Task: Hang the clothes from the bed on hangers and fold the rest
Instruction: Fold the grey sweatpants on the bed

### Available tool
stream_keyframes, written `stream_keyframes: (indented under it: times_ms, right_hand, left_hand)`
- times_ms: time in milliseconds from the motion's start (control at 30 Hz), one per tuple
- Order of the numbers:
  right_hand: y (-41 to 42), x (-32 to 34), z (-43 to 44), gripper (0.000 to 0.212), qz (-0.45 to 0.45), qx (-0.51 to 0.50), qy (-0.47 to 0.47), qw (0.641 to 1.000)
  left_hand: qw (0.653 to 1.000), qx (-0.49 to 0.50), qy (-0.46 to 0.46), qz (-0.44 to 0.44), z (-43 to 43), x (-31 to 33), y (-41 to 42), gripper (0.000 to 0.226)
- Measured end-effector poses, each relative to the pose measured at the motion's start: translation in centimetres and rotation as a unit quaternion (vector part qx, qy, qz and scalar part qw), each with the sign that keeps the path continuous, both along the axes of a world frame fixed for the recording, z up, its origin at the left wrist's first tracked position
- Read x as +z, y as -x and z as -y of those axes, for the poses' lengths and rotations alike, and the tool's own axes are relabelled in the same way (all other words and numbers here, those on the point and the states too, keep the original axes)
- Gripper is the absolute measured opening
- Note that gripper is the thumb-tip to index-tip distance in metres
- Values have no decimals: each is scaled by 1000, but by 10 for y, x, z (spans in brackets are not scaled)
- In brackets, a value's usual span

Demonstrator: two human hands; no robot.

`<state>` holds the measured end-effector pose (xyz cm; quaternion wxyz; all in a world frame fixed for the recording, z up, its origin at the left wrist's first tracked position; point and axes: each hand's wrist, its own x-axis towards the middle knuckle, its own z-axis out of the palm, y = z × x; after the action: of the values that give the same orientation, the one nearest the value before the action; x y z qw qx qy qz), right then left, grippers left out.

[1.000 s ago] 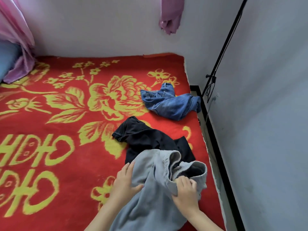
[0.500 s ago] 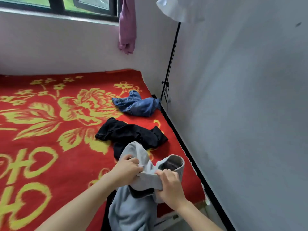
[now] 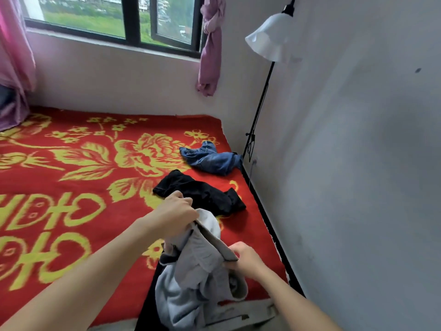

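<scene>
1. You held the grey garment (image 3: 198, 283) up over the near right corner of the bed (image 3: 71, 187). Both hands were on it, and its lower folds hung bunched past the bed's near edge.
2. Your left hand (image 3: 177, 211) gripped the garment's top edge with the fingers curled tight round the cloth. It was the higher of the two hands and farther in over the bed.
3. Your right hand (image 3: 243, 259) pinched a lower, dark-trimmed edge of the same garment, thumb and fingers closed on the fabric. It was the hand nearer the bed's near right corner.
4. A black garment (image 3: 202, 192) lay crumpled on the bed just beyond your left hand, toward the bed's right side.
5. A denim garment (image 3: 210, 158) lay bunched on the bed near its far right corner. One end reached the right edge, and it lay apart from the black garment.
6. The bed was covered with a red blanket patterned with yellow flowers.
7. A lamp (image 3: 269, 37) with a white shade on a thin black pole stood just beside the bed's far right corner.
8. A window (image 3: 133, 17) ran above the bed's far side. A knotted pink curtain (image 3: 210, 48) hung above the bed's far right corner.
</scene>
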<state>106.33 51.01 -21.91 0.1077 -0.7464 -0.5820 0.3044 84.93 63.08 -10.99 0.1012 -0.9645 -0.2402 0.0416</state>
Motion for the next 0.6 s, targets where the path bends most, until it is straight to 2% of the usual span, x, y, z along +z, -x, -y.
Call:
stream_keyframes:
  times_ms: [33,100,200,333,400,433,467,567,600]
  right_hand:
    - [1,5,-2,12,-52,-15,-9,998]
    - [-2,13,-8,10,-56,-44,-43,997]
    - [-8,23,-17,36,10,-55,-118,991]
    - [-1,24,-20,83,13,54,-196,979]
    - [0,21,-22,100,65,94,-194,974]
    - [-1,19,-25,100,88,99,-192,972]
    - [-3,17,-27,91,93,89,-192,973]
    - [-12,27,-45,35,-12,-17,-206,978]
    - [-14,35,-55,26,-39,-38,-209,976]
  left_hand:
    - [1000,27,4,-1,-2,7,3,19]
    - [997,74,-6,2,-8,14,12,18]
    - [986,158,-17,54,-11,23,21,12]
    - [954,258,-25,148,-13,46,21,11]
    - [946,278,-47,161,-15,57,22,10]
    - [942,286,-62,166,-17,62,23,10]
    - [938,293,-76,169,-18,66,25,10]
    - [925,323,-96,178,-19,72,35,9]
    - [920,334,-95,182,-19,73,41,10]
